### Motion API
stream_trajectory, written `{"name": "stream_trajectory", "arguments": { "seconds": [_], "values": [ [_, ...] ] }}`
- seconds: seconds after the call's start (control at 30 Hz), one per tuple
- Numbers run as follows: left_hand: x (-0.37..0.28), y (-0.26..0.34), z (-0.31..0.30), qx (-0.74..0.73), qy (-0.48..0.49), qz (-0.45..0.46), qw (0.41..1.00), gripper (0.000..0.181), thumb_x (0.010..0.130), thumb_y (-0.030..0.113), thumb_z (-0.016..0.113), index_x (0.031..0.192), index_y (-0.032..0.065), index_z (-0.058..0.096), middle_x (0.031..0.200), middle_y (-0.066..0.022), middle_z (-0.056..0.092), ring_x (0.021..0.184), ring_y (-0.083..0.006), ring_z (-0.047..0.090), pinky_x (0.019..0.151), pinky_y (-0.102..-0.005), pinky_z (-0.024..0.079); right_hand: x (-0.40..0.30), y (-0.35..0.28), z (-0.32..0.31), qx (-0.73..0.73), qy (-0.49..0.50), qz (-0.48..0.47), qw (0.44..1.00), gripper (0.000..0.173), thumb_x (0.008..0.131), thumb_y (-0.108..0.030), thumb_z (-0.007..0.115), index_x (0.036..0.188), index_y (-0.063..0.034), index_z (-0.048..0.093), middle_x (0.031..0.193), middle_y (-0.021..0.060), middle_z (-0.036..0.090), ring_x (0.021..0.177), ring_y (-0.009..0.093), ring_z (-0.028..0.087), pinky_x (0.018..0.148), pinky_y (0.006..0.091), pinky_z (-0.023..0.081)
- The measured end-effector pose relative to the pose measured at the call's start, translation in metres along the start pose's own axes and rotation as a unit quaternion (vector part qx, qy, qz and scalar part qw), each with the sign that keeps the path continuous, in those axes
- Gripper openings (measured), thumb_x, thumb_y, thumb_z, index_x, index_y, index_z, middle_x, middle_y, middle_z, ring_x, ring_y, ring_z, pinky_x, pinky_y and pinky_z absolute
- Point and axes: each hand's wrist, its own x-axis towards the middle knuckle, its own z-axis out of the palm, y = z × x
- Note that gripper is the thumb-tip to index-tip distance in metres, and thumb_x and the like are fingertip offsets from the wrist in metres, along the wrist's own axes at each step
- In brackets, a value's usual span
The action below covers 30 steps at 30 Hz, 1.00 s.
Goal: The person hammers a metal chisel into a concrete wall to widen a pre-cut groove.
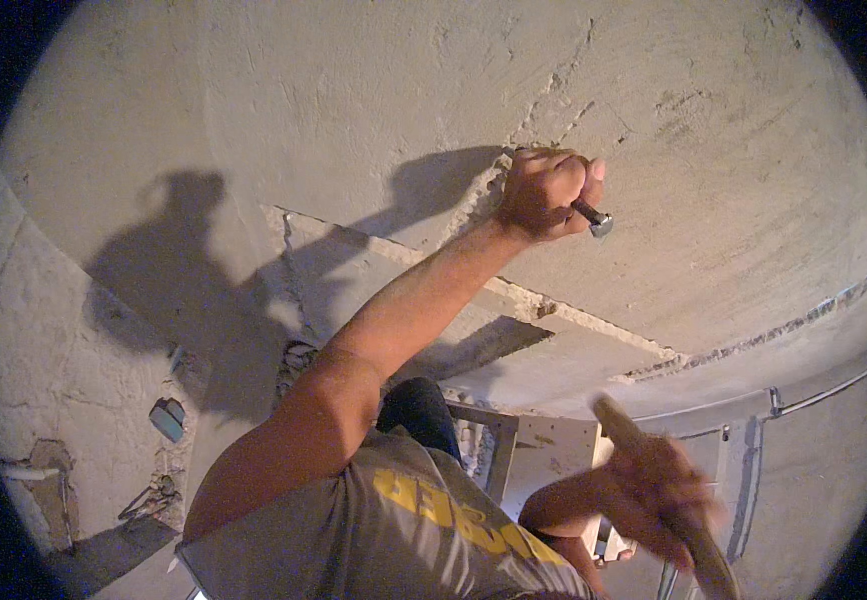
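Above centre, my left hand (546, 191) is wrapped around a metal cold chisel (587, 214), whose struck end sticks out at the lower right. The chisel's other end is mostly hidden behind my fist, at a rough chased groove (475, 199) in the plastered wall (703, 187). Down at the lower right, my right hand (658, 495) grips a wooden handle (707, 551). This hand and the handle are blurred by motion and stand apart from the chisel. No tool head shows clearly on the handle.
A longer chased channel (591, 319) runs diagonally below my left forearm. Another dark groove (793, 326) curves to the right. At left are a blue wall box (168, 420), loose wires (150, 499) and a pipe stub (28, 473). A wooden structure (550, 450) stands below.
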Motion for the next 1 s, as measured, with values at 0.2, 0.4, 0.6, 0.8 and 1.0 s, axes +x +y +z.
{"name": "stream_trajectory", "arguments": {
  "seconds": [0.2, 0.4, 0.6, 0.8, 1.0],
  "values": [
    [-0.002, -0.004, -0.001, 0.007, 0.004, -0.016, 1.000, 0.032, 0.088, 0.011, 0.061, 0.061, 0.0059, 0.044, 0.052, -0.0120, 0.047, 0.042, -0.0323, 0.050, 0.043, -0.0429, 0.041, -0.024, 0.043, 0.008, -0.160, -0.121, 0.299, 0.933, 0.026, 0.098, -0.024, 0.060, 0.078, -0.0081, 0.054, 0.063, 0.0031, 0.055, 0.053, 0.014, 0.050, 0.050, 0.0323, 0.042],
    [0.004, -0.001, 0.000, -0.004, 0.022, -0.014, 1.000, 0.036, 0.087, 0.010, 0.065, 0.058, 0.0082, 0.043, 0.049, -0.0100, 0.050, 0.041, -0.0301, 0.053, 0.043, -0.0415, 0.043, 0.024, -0.020, -0.005, 0.112, 0.020, 0.014, 0.993, 0.021, 0.097, -0.021, 0.057, 0.085, -0.0041, 0.056, 0.064, 0.0064, 0.056, 0.059, 0.019, 0.054, 0.052, 0.0370, 0.043],
    [0.000, -0.005, 0.002, 0.002, 0.038, -0.001, 0.999, 0.033, 0.089, 0.009, 0.062, 0.061, 0.0065, 0.043, 0.051, -0.0115, 0.045, 0.041, -0.0327, 0.049, 0.041, -0.0426, 0.039, -0.019, 0.056, 0.030, -0.253, -0.193, 0.298, 0.900, 0.020, 0.098, -0.018, 0.054, 0.085, -0.0029, 0.053, 0.066, 0.0064, 0.054, 0.058, 0.019, 0.052, 0.050, 0.0372, 0.040],
    [0.004, -0.001, -0.001, -0.003, 0.043, -0.026, 0.999, 0.035, 0.086, 0.009, 0.066, 0.059, 0.0086, 0.043, 0.050, -0.0105, 0.049, 0.040, -0.0297, 0.052, 0.042, -0.0404, 0.042, -0.028, 0.041, -0.058, -0.399, -0.172, 0.245, 0.867, 0.030, 0.099, -0.034, 0.051, 0.083, -0.0078, 0.050, 0.059, 0.0034, 0.047, 0.049, 0.016, 0.045, 0.043, 0.0286, 0.036],
    [0.000, -0.004, 0.005, -0.017, 0.043, -0.025, 0.999, 0.035, 0.089, 0.008, 0.062, 0.060, 0.0067, 0.042, 0.051, -0.0121, 0.045, 0.041, -0.0324, 0.049, 0.041, -0.0424, 0.039, -0.010, 0.038, 0.031, -0.553, -0.314, 0.185, 0.749, 0.042, 0.099, -0.044, 0.053, 0.086, -0.0037, 0.052, 0.061, 0.0066, 0.054, 0.055, 0.019, 0.053, 0.049, 0.0334, 0.043]
  ]
}}
